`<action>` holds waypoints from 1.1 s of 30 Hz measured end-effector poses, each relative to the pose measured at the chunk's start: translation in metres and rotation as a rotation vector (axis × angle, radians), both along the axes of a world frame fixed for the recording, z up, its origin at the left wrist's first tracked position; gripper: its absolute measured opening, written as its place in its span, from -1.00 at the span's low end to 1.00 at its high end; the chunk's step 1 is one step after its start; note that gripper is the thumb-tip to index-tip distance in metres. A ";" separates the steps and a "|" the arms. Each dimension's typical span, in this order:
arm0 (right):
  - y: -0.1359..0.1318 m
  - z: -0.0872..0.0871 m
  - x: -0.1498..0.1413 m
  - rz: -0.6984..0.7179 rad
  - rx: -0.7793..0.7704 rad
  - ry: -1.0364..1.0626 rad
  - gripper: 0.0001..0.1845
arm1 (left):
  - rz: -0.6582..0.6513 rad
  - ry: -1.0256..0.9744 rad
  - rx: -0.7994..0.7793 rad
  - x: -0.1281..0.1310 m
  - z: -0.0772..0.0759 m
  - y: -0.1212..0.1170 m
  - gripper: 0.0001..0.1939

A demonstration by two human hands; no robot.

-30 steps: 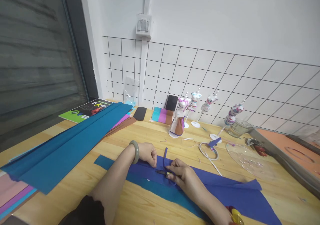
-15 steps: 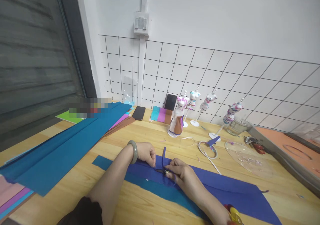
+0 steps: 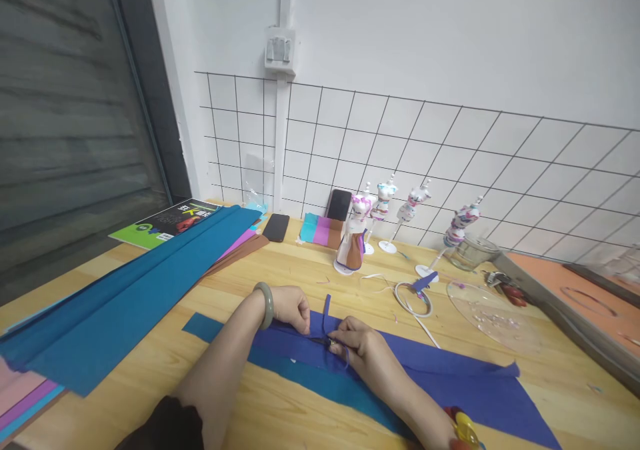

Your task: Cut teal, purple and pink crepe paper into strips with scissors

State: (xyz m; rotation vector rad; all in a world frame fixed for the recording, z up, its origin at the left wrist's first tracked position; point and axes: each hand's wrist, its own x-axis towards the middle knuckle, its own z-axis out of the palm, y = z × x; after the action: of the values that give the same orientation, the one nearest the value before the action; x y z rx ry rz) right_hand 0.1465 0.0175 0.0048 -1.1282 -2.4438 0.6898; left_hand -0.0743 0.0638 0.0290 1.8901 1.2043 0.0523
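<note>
A dark blue crepe paper sheet (image 3: 450,377) lies on the wooden table over a teal strip (image 3: 210,327). My right hand (image 3: 363,351) is closed on small scissors (image 3: 323,340) whose blades rest in the blue paper. My left hand (image 3: 293,307), with a green bangle on the wrist, pinches the paper just left of the blades. A narrow cut strip of blue paper (image 3: 327,307) curls up between the two hands.
A long teal crepe paper stack (image 3: 125,290) lies at the left over pink and brown sheets. Behind stand several small mannequin figures (image 3: 383,200), two phones (image 3: 277,227), a glass jar (image 3: 470,251), a clear plate (image 3: 493,310) and an orange tray (image 3: 585,297).
The scissors have closed a little further into the blue paper. The view has shifted slightly; both hands stay in the same spot.
</note>
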 end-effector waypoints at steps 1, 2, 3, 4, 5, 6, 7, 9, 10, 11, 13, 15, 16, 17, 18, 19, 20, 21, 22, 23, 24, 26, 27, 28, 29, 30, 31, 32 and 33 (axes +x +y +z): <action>-0.001 0.001 0.000 0.002 -0.004 -0.002 -0.80 | 0.001 -0.001 0.000 0.000 0.000 0.000 -0.91; -0.001 0.002 0.000 0.005 -0.008 -0.005 -0.82 | 0.003 -0.002 0.000 0.000 -0.001 0.000 -0.91; -0.003 0.004 0.001 0.009 -0.011 -0.011 -0.84 | 0.005 -0.004 -0.001 0.000 -0.001 0.000 -0.91; -0.004 0.006 0.002 0.014 -0.013 -0.020 -0.85 | 0.006 -0.007 -0.003 0.000 -0.001 0.000 -0.91; -0.006 0.009 0.004 0.019 -0.015 -0.033 -0.86 | 0.007 -0.010 -0.004 0.000 -0.001 0.000 -0.91; -0.008 0.013 0.006 0.025 -0.015 -0.049 -0.85 | 0.008 -0.014 -0.006 -0.001 -0.001 0.000 -0.90; -0.010 0.017 0.010 0.031 -0.017 -0.069 -0.84 | 0.008 -0.016 -0.009 -0.001 -0.001 0.000 -0.90; -0.013 0.027 0.020 0.036 -0.030 -0.104 -0.81 | 0.008 -0.018 -0.013 -0.001 0.000 -0.001 -0.89; -0.014 0.032 0.028 0.031 -0.043 -0.116 -0.80 | 0.008 -0.017 -0.014 -0.001 0.000 -0.001 -0.88; -0.015 0.036 0.037 0.020 -0.059 -0.121 -0.79 | 0.009 -0.015 -0.013 -0.001 0.000 -0.001 -0.86; -0.015 0.044 0.061 -0.043 -0.098 -0.109 -0.71 | 0.014 -0.014 -0.002 -0.001 0.000 -0.001 -0.82; -0.011 0.046 0.093 -0.166 -0.138 -0.087 -0.61 | 0.025 -0.016 0.021 -0.001 -0.002 0.000 -0.76; -0.008 0.045 0.111 -0.237 -0.158 -0.069 -0.59 | 0.032 -0.019 0.036 -0.001 -0.003 0.001 -0.74; -0.005 0.043 0.130 -0.308 -0.168 -0.059 -0.60 | 0.044 -0.022 0.052 0.000 -0.005 0.002 -0.72; -0.002 0.039 0.150 -0.414 -0.151 -0.064 -0.61 | 0.058 -0.021 0.066 0.000 -0.007 0.003 -0.72; 0.001 0.035 0.170 -0.524 -0.127 -0.093 -0.61 | 0.076 -0.018 0.081 0.001 -0.009 0.005 -0.71; 0.002 0.030 0.189 -0.608 -0.116 -0.118 -0.61 | 0.097 -0.013 0.100 0.002 -0.011 0.006 -0.71; 0.003 0.025 0.206 -0.675 -0.110 -0.134 -0.62 | 0.117 -0.006 0.123 0.002 -0.013 0.008 -0.70; 0.003 0.019 0.221 -0.736 -0.106 -0.147 -0.65 | 0.136 -0.002 0.152 0.003 -0.015 0.011 -0.69; 0.002 0.013 0.233 -0.790 -0.104 -0.159 -0.68 | 0.149 0.003 0.183 0.003 -0.017 0.012 -0.68; 0.001 0.008 0.242 -0.837 -0.105 -0.167 -0.70 | 0.160 0.010 0.213 0.003 -0.019 0.014 -0.68; -0.003 -0.003 0.253 -0.896 -0.110 -0.164 -0.72 | 0.177 0.029 0.266 0.003 -0.021 0.017 -0.69; -0.005 -0.008 0.255 -0.915 -0.112 -0.157 -0.73 | 0.179 0.039 0.284 0.003 -0.021 0.017 -0.70; -0.006 -0.012 0.256 -0.929 -0.114 -0.148 -0.73 | 0.177 0.048 0.293 0.003 -0.021 0.018 -0.71; -0.006 -0.015 0.256 -0.941 -0.114 -0.138 -0.73 | 0.172 0.056 0.293 0.003 -0.021 0.017 -0.73; -0.006 -0.017 0.256 -0.954 -0.114 -0.129 -0.73 | 0.164 0.063 0.287 0.003 -0.021 0.017 -0.75; -0.006 -0.019 0.256 -0.967 -0.112 -0.120 -0.73 | 0.155 0.068 0.277 0.003 -0.020 0.016 -0.76; -0.006 -0.020 0.255 -0.978 -0.109 -0.110 -0.74 | 0.147 0.073 0.268 0.004 -0.020 0.015 -0.78; -0.006 -0.020 0.254 -0.985 -0.106 -0.099 -0.76 | 0.138 0.076 0.262 0.005 -0.018 0.014 -0.79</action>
State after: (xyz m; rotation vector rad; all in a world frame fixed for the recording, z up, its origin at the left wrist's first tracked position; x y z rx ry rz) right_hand 0.4007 0.0117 -0.0155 -2.1671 -1.5757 0.4289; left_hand -0.0689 0.0778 0.0105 2.0453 1.4363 0.2254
